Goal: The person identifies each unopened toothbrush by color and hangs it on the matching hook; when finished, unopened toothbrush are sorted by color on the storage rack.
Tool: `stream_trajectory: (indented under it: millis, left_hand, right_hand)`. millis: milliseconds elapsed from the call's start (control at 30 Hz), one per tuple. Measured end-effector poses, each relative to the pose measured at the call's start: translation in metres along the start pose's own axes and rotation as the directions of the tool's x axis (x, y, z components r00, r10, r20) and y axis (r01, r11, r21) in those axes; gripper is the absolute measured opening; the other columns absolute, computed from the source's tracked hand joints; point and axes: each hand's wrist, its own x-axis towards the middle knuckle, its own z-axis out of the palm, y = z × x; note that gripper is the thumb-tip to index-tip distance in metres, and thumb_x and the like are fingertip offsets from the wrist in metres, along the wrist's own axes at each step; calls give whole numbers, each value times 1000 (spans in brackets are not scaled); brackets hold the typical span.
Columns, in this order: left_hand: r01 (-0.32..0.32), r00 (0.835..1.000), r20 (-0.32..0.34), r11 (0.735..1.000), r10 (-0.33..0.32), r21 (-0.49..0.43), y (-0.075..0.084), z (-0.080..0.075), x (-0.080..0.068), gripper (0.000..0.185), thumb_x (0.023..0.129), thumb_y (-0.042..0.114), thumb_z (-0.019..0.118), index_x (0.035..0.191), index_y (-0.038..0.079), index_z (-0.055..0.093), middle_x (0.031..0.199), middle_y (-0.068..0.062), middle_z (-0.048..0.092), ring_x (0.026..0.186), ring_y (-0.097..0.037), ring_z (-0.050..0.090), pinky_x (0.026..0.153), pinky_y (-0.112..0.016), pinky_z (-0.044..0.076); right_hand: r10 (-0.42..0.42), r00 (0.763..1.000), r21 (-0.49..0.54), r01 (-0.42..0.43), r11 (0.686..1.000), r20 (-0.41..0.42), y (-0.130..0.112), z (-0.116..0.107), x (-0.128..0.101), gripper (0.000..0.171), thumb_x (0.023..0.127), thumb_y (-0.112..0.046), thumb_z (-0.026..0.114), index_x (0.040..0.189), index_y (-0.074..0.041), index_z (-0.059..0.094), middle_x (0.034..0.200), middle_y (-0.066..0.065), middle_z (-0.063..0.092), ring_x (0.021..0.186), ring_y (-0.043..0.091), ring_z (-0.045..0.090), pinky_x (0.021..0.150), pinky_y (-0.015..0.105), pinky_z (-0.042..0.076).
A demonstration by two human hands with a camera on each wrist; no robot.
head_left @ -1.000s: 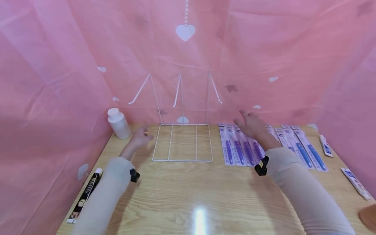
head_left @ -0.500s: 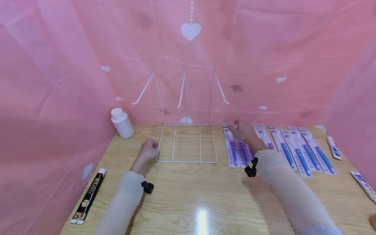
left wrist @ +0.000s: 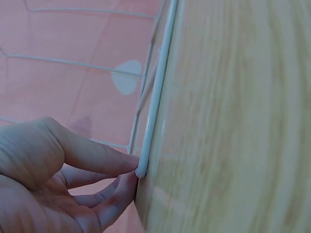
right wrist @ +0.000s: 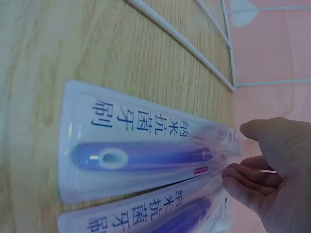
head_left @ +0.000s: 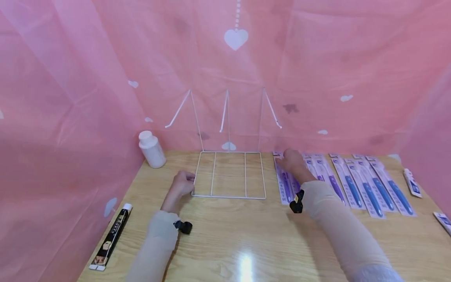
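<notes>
Seemingly left hand pinches rack corner; right hand fingers toothbrush pack.

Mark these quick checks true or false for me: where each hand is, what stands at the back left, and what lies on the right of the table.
1. The left hand touches the front left corner of the white wire rack. True.
2. The right hand is lifting a toothbrush pack clear of the table. False: its fingertips are at the top end of the leftmost toothbrush pack, which lies flat on the table.
3. A white bottle stands at the back left, beside the rack. True.
4. The black tube lies inside the rack. False: it lies at the table's left edge, apart from the rack.
5. Toothbrush packs lie in a row right of the rack. True.
</notes>
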Motion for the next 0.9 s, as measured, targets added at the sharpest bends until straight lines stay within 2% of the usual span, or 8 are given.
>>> stream_trajectory:
  millis: [167,200,333,433,567,667,767,900]
  left_hand:
    - [-4,1000,-15,999,4,-45,-6,1,-1,55,57,-21,55,109,-11,68,90,-14,67,85,-25,62,71,-30,53]
    - [-26,999,-22,998,25,-53,-7,1,-2,55,55,-20,55,107,-11,68,86,-13,66,82,-24,62,69,-29,53]
    - [-52,999,-18,996,51,-74,-6,0,-2,57,52,-20,53,107,-12,68,85,-13,67,80,-23,62,67,-28,53]
    - [-35,999,-4,996,34,-77,-4,2,-1,59,54,-21,52,111,-12,67,89,-15,67,84,-24,62,69,-27,53]
    - [-16,1000,-4,997,16,-70,-3,6,0,60,56,-22,53,113,-12,67,91,-15,67,86,-23,61,68,-24,50]
    - [-7,1000,-6,998,7,-70,-4,6,0,60,56,-23,55,114,-11,67,92,-15,67,87,-23,61,68,-24,50]
    - [0,1000,-8,997,-1,-76,-6,5,0,59,57,-23,56,114,-11,67,93,-15,67,88,-24,61,69,-25,51]
    - [10,1000,-7,996,-11,-86,-8,3,1,57,59,-23,57,114,-11,67,94,-15,67,89,-25,61,69,-26,51]
  right_hand:
    - [49,998,20,-49,999,29,2,10,4,28,93,-24,60,85,4,59,74,16,60,61,26,58,55,35,48]
    - [62,998,27,-62,998,32,2,11,4,28,93,-24,60,87,4,60,75,16,61,60,26,59,54,34,48]
    - [101,995,49,-101,994,6,3,17,6,28,95,-22,59,98,6,61,79,18,62,59,26,61,51,32,51]
    - [116,993,59,-114,992,-28,6,19,6,25,95,-21,58,96,4,59,77,16,61,57,25,61,48,31,50]
    - [76,992,49,-71,996,-96,8,17,4,23,89,-17,58,73,-2,52,65,11,55,53,22,54,45,30,43]
    - [29,987,76,-17,997,-156,3,11,0,25,85,-15,60,64,-6,48,58,8,52,51,21,49,44,30,38]
    - [-12,979,96,32,995,-205,-8,1,-5,24,82,-14,61,62,-5,50,57,6,52,50,20,48,45,30,36]
    - [-50,971,112,77,991,-232,-25,-12,-18,23,83,-15,65,66,-3,57,58,7,55,51,19,49,45,28,39]
